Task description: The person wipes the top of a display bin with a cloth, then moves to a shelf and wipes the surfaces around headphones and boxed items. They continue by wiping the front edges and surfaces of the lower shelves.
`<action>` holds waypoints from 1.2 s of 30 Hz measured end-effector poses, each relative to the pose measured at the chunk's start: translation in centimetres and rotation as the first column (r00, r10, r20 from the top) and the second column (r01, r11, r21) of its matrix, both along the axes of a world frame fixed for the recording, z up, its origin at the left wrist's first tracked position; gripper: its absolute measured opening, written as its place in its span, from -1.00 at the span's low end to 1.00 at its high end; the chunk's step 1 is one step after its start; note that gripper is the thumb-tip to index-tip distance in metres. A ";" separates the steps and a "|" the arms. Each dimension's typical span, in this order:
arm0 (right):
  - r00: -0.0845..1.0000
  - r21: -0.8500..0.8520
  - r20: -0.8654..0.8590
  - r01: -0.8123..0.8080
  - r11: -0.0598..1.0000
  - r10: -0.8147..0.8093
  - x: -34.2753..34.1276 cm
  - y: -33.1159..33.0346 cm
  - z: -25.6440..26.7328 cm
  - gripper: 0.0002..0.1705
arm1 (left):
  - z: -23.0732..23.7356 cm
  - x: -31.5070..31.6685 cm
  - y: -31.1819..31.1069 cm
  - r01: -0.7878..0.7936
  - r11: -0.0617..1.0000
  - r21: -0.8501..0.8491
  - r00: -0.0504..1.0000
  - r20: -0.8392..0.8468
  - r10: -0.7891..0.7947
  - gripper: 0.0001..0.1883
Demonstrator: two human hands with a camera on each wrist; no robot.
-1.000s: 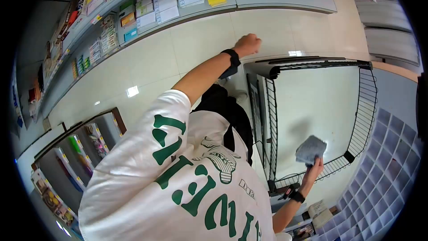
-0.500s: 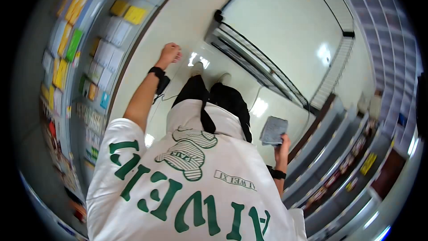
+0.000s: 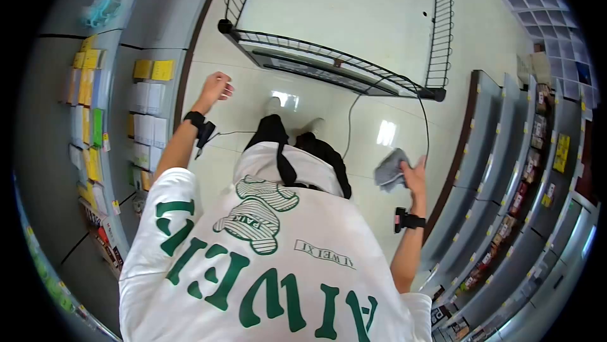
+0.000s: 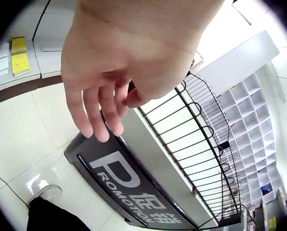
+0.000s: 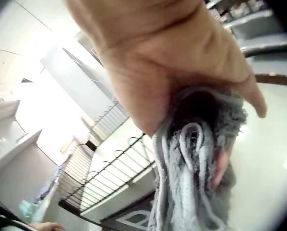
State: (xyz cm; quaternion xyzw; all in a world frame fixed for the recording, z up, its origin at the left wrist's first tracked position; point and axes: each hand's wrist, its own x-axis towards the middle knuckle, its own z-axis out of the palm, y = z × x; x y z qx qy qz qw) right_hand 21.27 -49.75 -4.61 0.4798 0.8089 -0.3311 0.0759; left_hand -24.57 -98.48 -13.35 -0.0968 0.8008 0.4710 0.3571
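Observation:
A folded grey cloth (image 3: 389,171) is held in my right hand (image 3: 415,176), out over the tiled floor at my right side. Seen from the right wrist, the plush cloth (image 5: 189,159) hangs in several layers, gripped between thumb and fingers, with some fingers hidden behind it. My left hand (image 3: 216,89) is held out on the other side with nothing in it. Its fingers (image 4: 100,115) hang loosely in the left wrist view, overlapping the edge of a promotion display bin (image 4: 134,178).
Ahead stands the wire-railed bin (image 3: 335,57) with a pale top. Shelves of yellow and white booklets (image 3: 152,114) line the left side, and grey tiered shelves (image 3: 487,171) the right. A thin cable (image 3: 349,133) runs from the bin's front down to the floor area.
The view has turned, so the bin has shifted from the right to straight ahead. My right hand has carried the cloth from above the bin to beside my body.

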 end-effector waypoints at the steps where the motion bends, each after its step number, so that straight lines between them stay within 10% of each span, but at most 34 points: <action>1: 0.998 -0.038 -0.061 0.031 0.999 -0.034 0.7 1.7 0.0 0.22 | 0.1 0.6 0.2 -0.011 1.000 -0.020 1.000 -0.017 0.011 -0.78; 3: 0.991 0.202 -0.121 -0.035 0.979 0.061 2.0 5.5 -1.2 0.23 | 0.4 1.4 0.0 0.034 0.999 0.021 0.999 -0.022 -0.034 -0.80; 10: 0.865 -0.063 -0.452 0.212 0.975 -0.217 -10.9 2.8 11.5 -0.02 | 0.5 0.0 -3.6 -0.061 0.998 -0.013 0.998 -0.022 0.060 -0.82; 15: 0.708 -0.084 -0.701 0.033 0.996 -0.083 -17.5 -0.7 14.2 0.00 | 0.1 -1.8 -6.4 -0.110 0.994 0.022 0.993 -0.030 0.110 -0.77; 21: 0.812 -0.130 -0.581 -0.159 0.979 0.055 -18.8 -4.7 16.9 -0.05 | 0.2 -4.7 -7.5 -0.133 0.991 0.029 0.991 -0.007 0.133 -0.77; 29: 0.966 -0.318 -0.036 0.231 0.919 -0.256 -3.2 -5.6 3.9 -0.69 | 2.4 -11.2 -3.3 -0.058 0.971 0.233 0.984 -0.152 0.095 -0.43; 36: 0.855 -0.402 0.102 0.502 0.766 -0.508 7.1 -15.7 -4.8 -0.60 | 3.7 -14.9 4.9 0.108 0.983 0.146 0.971 -0.228 -0.073 -0.16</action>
